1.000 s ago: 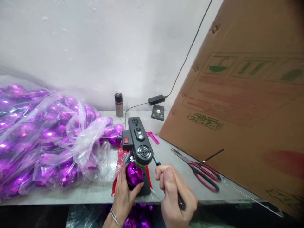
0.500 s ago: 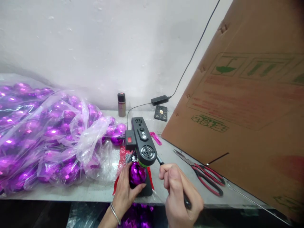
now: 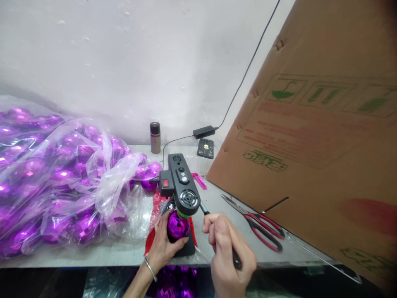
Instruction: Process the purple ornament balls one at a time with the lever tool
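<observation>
A shiny purple faceted ball ornament (image 3: 178, 226) sits under the head of a small black bench machine (image 3: 185, 182) with a red switch on its side. My left hand (image 3: 167, 240) holds the ball from the left and front, thumb along its near side. A metal bracelet is on that wrist. My right hand (image 3: 229, 248) is wrapped round the black grip of the machine's lever (image 3: 204, 208), to the right of the head. The ball's top is partly hidden by the machine head.
A clear plastic bag (image 3: 118, 178) of purple balls fills the left. Large scissors (image 3: 257, 221) lie right, beside a leaning cardboard box (image 3: 297, 132). Behind stand a dark-capped bottle (image 3: 155, 138), a power adapter (image 3: 204, 132) and a phone-like black slab (image 3: 205, 148). More purple balls (image 3: 173, 281) lie below the table edge.
The view has shifted slightly, so most things appear a little further left. Both hands keep their holds on the ball and the lever.
</observation>
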The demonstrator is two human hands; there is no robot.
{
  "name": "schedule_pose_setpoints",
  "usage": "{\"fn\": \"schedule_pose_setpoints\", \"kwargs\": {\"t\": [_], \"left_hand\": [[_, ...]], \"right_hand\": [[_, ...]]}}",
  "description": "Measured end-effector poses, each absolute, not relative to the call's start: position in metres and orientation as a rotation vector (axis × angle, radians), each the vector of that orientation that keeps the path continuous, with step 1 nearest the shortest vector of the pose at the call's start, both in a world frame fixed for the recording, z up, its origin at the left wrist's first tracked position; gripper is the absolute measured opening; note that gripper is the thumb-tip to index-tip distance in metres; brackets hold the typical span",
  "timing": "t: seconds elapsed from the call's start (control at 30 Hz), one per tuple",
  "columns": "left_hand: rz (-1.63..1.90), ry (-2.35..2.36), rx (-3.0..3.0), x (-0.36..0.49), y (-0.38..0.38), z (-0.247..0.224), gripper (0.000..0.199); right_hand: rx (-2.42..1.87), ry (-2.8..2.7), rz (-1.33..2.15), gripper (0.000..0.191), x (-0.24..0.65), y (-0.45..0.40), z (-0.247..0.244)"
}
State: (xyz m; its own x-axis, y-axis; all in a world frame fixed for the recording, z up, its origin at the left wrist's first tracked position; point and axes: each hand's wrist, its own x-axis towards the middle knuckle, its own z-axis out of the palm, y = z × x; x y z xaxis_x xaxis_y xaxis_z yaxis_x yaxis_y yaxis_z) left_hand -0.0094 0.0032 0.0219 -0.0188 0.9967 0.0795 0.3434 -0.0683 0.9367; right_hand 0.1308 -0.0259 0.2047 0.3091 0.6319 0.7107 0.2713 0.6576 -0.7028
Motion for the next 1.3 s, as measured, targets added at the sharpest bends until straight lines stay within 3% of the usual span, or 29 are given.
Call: {"fn": "schedule_pose_setpoints", "kwargs": {"t": [0.43,0.83,1.3], "left_hand": [[1.035,1.448,1.589,-0.008,-0.003,0.026,0.085],[1.040,1.420,1.578,-0.008,-0.005,0.024,0.086],[1.027,1.433,1.594,-0.007,-0.003,0.021,0.086]], "right_hand": [[-0.772,-1.184,0.188,0.044,0.124,-0.024,0.165],[-0.788,-1.120,0.157,0.056,0.117,-0.021,0.169],[-0.725,-1.132,0.192,0.052,0.118,-0.019,0.158]]}}
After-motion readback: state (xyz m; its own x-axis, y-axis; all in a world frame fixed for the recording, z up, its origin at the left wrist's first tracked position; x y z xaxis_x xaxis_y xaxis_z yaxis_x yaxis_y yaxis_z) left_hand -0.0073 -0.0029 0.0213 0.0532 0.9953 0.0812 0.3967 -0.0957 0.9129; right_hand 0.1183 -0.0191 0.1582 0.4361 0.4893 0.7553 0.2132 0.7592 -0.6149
